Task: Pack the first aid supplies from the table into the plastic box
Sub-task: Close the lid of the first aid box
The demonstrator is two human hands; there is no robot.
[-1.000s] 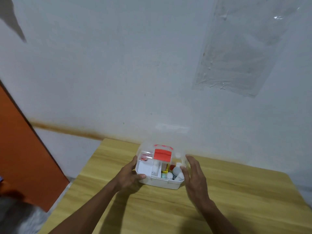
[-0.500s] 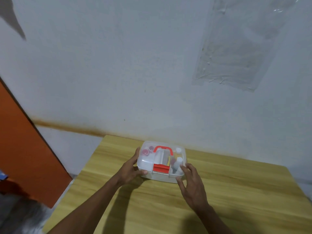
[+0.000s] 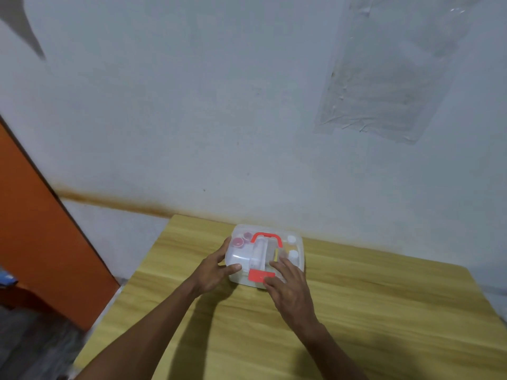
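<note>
The left hand (image 3: 211, 270) grips the plastic box (image 3: 239, 280) at its 9 o'clock side. The right hand (image 3: 290, 287) presses straight fingers on the shut lid (image 3: 241, 256) at 5 o'clock, thumb by the red latch (image 3: 259, 276). Inside, blurred through the lid: pink caps (image 3: 238, 242) at 10 o'clock, 2 white-capped bottles (image 3: 293, 254) at 3. The box sits on the table (image 3: 384, 297).

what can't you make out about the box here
Head view, all:
The red latch: partly under the right hand; snapped shut or not, cannot tell.
The supplies inside the box: blurred by the cloudy lid, too small.
The box's left end: behind the left hand.
</note>
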